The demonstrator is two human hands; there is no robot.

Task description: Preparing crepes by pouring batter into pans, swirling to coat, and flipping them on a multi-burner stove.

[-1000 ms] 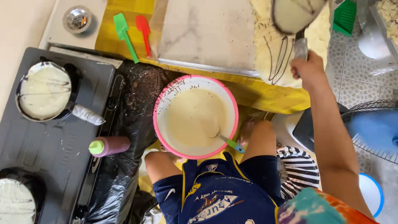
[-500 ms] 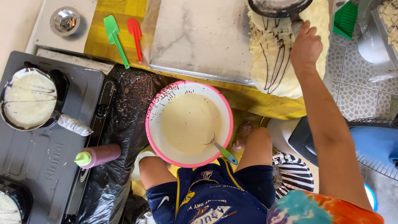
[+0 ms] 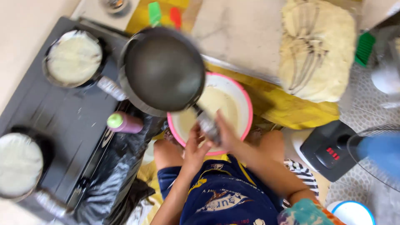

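My right hand (image 3: 228, 135) grips the foil-wrapped handle of an empty dark frying pan (image 3: 162, 68). The pan hangs tilted over the left side of a pink-rimmed bowl (image 3: 246, 104) of pale batter (image 3: 218, 104) and hides part of it. My left hand (image 3: 195, 148) is raised beside the handle at the bowl's near rim, fingers pointing up. Blur hides whether it grips anything. The bowl sits on the floor in front of my knees.
A dark stove (image 3: 62, 112) on the left carries two pans with pale crepes (image 3: 74, 58) (image 3: 18, 164). A green-capped bottle (image 3: 123, 122) lies by it on a black bag (image 3: 116, 175). A crepe stack (image 3: 316, 50) and marble board (image 3: 241, 33) lie beyond; a fan (image 3: 375, 154) stands right.
My right hand has swung the pan from the crepe stack at the far right down and left over the batter bowl. My left hand has come up beside the handle.
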